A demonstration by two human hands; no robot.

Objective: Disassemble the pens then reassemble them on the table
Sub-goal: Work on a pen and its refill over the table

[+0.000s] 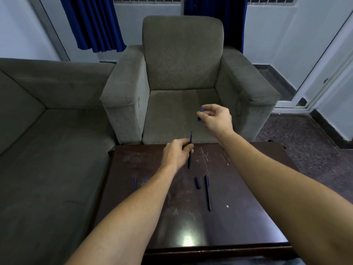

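My left hand (pixel 176 153) grips a slim dark-blue pen body (pixel 189 155) held nearly upright above the far part of the dark wooden table (pixel 248 188), its pointed tip up. My right hand (pixel 216 116), raised higher and farther right over the armchair seat, pinches a small blue pen cap (pixel 199 115). On the table lie a whole dark pen (pixel 207 193), a short dark cap (pixel 197 182) left of it, and two thin blue pen parts (pixel 135 183) near the table's left edge, partly hidden by my left forearm.
A grey armchair (pixel 181 77) stands directly beyond the table. A grey sofa (pixel 47 131) runs along the left, touching the table's left side. Blue curtains (pixel 93 23) hang behind. A glass door (pixel 315 73) is at the right. The tabletop is scratched.
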